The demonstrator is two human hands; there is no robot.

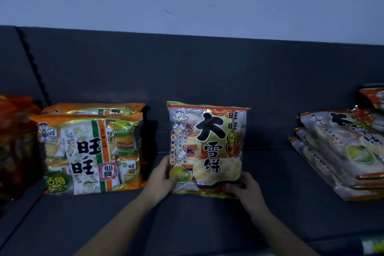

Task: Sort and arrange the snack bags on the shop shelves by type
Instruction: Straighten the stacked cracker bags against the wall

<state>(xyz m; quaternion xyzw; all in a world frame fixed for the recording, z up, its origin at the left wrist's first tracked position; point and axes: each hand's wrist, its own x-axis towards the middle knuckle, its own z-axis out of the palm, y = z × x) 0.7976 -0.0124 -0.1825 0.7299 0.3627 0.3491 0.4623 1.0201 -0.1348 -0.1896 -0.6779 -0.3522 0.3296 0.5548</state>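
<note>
On shelf (207, 224), bag (209, 143) upright (front out) — left grip (164, 174), right grip (247, 189) holding lower corners.

Two bare forearms, left hand (163, 175) and right hand (248, 189), slender fingers

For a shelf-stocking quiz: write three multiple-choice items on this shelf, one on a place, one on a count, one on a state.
1. Where does the middle bag, gripped by the left hand and right hand, stand?
A. Between the orange-and-green bags and the piled bags.
B. On top of the pile.
C. Left of the orange-and-green bags.

2. How many orange-and-green bags show?
A. One.
B. Two.
C. Five.

3. How do the piled bags lie?
A. Upright.
B. Hanging.
C. Stacked on one another.

Key: A, dark shelf shows on either side of it; B, one stands behind the other; C, their layered edges show at the right.
</note>
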